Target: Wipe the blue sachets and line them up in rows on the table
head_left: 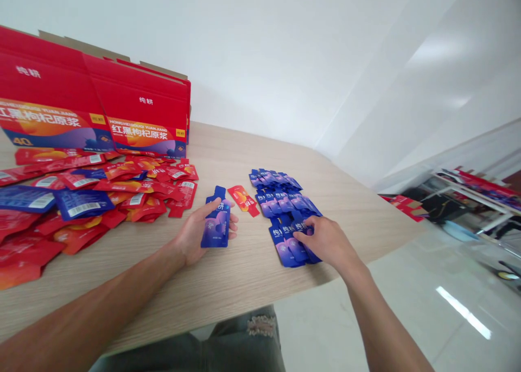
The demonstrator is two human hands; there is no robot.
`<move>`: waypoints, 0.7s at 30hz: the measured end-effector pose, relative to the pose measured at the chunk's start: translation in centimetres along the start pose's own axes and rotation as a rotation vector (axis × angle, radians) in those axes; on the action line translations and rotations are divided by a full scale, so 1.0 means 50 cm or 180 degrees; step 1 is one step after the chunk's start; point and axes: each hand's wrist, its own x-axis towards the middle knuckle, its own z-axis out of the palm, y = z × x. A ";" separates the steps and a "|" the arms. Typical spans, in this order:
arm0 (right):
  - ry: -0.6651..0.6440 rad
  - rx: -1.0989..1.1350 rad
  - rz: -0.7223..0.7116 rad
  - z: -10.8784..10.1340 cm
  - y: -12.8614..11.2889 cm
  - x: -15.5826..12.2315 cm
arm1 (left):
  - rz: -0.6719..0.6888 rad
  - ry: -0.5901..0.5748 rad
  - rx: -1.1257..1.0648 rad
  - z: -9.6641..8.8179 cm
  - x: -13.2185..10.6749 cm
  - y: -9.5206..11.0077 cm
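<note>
My left hand [199, 232] lies palm up on the wooden table [228, 285], fingers curled round a blue spouted pouch [216, 220]. A single red pouch [243, 199] lies just right of it. My right hand [328, 241] rests on the near end of several blue pouches [285, 209] laid in overlapping rows, its fingers bent and pressing on the nearest ones; whether it grips one I cannot tell.
A loose heap of red and blue pouches [81, 198] covers the table's left side. Behind it stand two red cartons [93, 111] against the white wall. The table edge runs close by my right wrist; beyond it are a glossy floor and shelving [468, 198].
</note>
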 end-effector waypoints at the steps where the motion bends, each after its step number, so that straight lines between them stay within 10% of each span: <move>1: -0.0053 -0.0016 0.0001 -0.001 -0.002 0.001 | 0.0001 0.0013 0.0005 0.001 -0.001 0.001; 12: 0.0222 0.0069 -0.0006 -0.005 -0.021 -0.007 | -0.0006 -0.0014 -0.0162 0.001 0.004 0.001; 21: 0.0205 0.2372 -0.1526 0.003 -0.299 -0.046 | 0.0221 0.0462 -0.0684 0.009 0.006 0.010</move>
